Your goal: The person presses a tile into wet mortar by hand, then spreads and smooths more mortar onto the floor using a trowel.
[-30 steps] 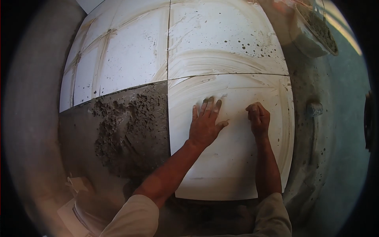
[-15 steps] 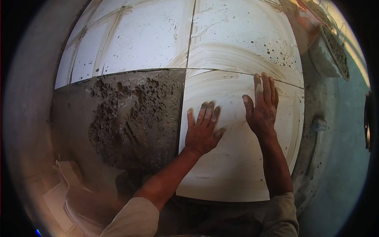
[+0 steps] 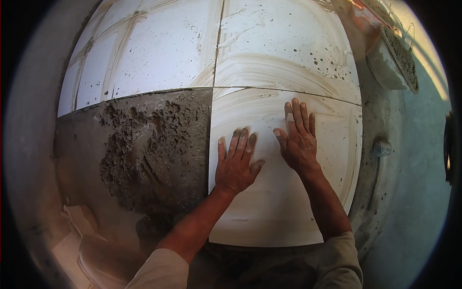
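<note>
item: large pale tile (image 3: 284, 212), at the near right corner of the tiled floor, its left edge against the mortar bed (image 3: 144, 154). left hand (image 3: 236, 164): flat on the tile, fingers loosely spread, holding nothing. right hand (image 3: 298, 139): flat near the tile's far edge, fingers extended, holding nothing. laid tiles (image 3: 163, 48): far rows, smeared. status, judged: this tile is down; the near left bay shows bare mortar, untiled. mortar pan (image 3: 392, 58): far right edge.

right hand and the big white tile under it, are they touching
Touching. The head view shows the right hand lying flat, fingers spread, on the white tile, with no gap visible under the palm.
</note>
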`<state>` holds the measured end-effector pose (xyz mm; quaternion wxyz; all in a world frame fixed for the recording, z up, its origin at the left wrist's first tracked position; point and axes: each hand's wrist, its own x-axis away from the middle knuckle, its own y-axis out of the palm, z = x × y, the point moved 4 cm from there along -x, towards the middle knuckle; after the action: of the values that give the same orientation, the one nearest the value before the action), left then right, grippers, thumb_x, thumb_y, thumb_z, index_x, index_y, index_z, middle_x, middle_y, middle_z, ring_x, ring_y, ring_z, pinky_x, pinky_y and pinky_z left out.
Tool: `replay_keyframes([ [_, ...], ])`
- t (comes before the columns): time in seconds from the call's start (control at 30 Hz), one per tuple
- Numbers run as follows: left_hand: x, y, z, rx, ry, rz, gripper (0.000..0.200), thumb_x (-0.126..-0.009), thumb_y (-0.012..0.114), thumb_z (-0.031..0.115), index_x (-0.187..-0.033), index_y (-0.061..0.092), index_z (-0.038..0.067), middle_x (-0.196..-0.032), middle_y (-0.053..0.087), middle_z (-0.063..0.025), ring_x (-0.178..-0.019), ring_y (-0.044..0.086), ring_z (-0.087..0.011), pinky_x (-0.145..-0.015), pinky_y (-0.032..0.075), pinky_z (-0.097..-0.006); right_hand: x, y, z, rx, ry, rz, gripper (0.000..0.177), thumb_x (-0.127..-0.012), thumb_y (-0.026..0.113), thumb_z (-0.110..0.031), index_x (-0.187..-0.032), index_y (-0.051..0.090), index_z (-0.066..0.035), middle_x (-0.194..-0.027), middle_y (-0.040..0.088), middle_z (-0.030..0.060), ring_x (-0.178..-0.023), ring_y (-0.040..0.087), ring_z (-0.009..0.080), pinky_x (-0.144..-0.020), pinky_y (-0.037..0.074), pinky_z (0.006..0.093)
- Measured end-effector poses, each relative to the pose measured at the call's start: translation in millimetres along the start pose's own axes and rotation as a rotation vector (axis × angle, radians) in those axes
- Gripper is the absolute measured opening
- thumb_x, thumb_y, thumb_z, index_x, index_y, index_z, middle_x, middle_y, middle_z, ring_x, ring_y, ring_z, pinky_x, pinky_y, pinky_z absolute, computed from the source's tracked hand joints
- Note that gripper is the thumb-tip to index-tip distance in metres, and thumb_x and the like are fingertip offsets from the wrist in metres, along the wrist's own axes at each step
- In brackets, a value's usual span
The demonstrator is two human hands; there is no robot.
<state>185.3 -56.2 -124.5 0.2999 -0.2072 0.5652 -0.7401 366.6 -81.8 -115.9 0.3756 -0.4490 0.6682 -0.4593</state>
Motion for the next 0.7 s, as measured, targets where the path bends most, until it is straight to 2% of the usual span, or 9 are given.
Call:
replay_keyframes([
  [0.07,-0.5,0.7,0.3,-0.034,-0.025,-0.025,0.070,-0.093,0.049,0.050,-0.147,0.034,0.007,-0.153,0.032,-0.0160,-0.142,0.029,-0.0319,-0.111,0.018,-0.0606,-4.4,-25.2,-23.2,-0.055,-0.085,0.076,0.065,-0.097,0.047,-0.043,-0.146,0.035,-0.002,-0.156,0.026,0.0149,-0.147,0.019,0.0318,-0.118,0.012,0.0508],
  [0.13,0.1,2.5,0.3,-0.041,-0.017,-0.021,0.071,-0.092,0.050,0.050,-0.147,0.035,0.006,-0.153,0.031,-0.0166,-0.142,0.029,-0.0324,-0.111,0.018,-0.0611,2.4,-15.8,-22.9,-0.058,-0.087,0.093,0.063,-0.097,0.047,-0.041,-0.146,0.036,-0.003,-0.156,0.027,0.0147,-0.146,0.020,0.0309,-0.118,0.012,0.0500],
  [0.2,0.6,3.0,-0.1,-0.042,-0.006,-0.006,0.072,-0.092,0.050,0.050,-0.146,0.035,0.005,-0.153,0.030,-0.0175,-0.141,0.029,-0.0333,-0.111,0.018,-0.0616,13.9,22.7,-12.6,-0.009,-0.081,-0.068,0.061,-0.097,0.048,-0.038,-0.146,0.036,-0.004,-0.155,0.029,0.0142,-0.145,0.023,0.0293,-0.118,0.012,0.0491],
  [0.33,0.7,3.9,-0.5,-0.011,-0.003,-0.009,0.072,-0.092,0.051,0.050,-0.146,0.036,0.004,-0.153,0.029,-0.0181,-0.141,0.029,-0.0340,-0.111,0.017,-0.0618,15.0,27.3,-11.3,0.000,-0.070,-0.032,0.064,-0.095,0.051,-0.039,-0.146,0.037,-0.004,-0.154,0.030,0.0137,-0.144,0.026,0.0280,-0.118,0.013,0.0486],
  [0.43,-0.1,1.6,2.5,-0.036,-0.016,-0.003,0.072,-0.092,0.051,0.048,-0.146,0.035,0.003,-0.153,0.029,-0.0187,-0.142,0.028,-0.0344,-0.112,0.015,-0.0617,15.4,4.2,-18.1,-0.084,-0.035,0.003,0.065,-0.094,0.052,-0.040,-0.146,0.037,-0.004,-0.155,0.028,0.0146,-0.145,0.023,0.0276,-0.118,0.013,0.0479],
  [0.5,-1.1,0.3,5.7,-0.065,-0.016,-0.034,0.072,-0.092,0.051,0.047,-0.146,0.034,0.003,-0.153,0.029,-0.0191,-0.142,0.028,-0.0347,-0.112,0.015,-0.0614,15.9,-24.4,-26.3,-0.118,-0.070,0.099,0.065,-0.094,0.053,-0.039,-0.145,0.037,-0.004,-0.156,0.027,0.0145,-0.146,0.021,0.0273,-0.118,0.013,0.0465],
  [0.63,0.7,5.5,4.1,-0.094,0.001,-0.006,0.073,-0.092,0.050,0.048,-0.147,0.033,0.003,-0.154,0.029,-0.0188,-0.143,0.027,-0.0347,-0.112,0.014,-0.0606,30.7,-18.9,-19.4,-0.103,-0.049,0.124,0.065,-0.096,0.050,-0.039,-0.148,0.033,-0.004,-0.156,0.025,0.0154,-0.147,0.019,0.0290,-0.119,0.011,0.0467],
  [0.7,-0.5,5.3,4.3,-0.106,0.010,0.003,0.073,-0.093,0.049,0.049,-0.147,0.033,0.003,-0.154,0.028,-0.0187,-0.143,0.026,-0.0346,-0.112,0.014,-0.0604,36.9,14.8,-7.0,-0.071,-0.005,-0.027,0.064,-0.097,0.047,-0.041,-0.149,0.031,-0.006,-0.157,0.025,0.0135,-0.147,0.019,0.0275,-0.119,0.010,0.0457],
])
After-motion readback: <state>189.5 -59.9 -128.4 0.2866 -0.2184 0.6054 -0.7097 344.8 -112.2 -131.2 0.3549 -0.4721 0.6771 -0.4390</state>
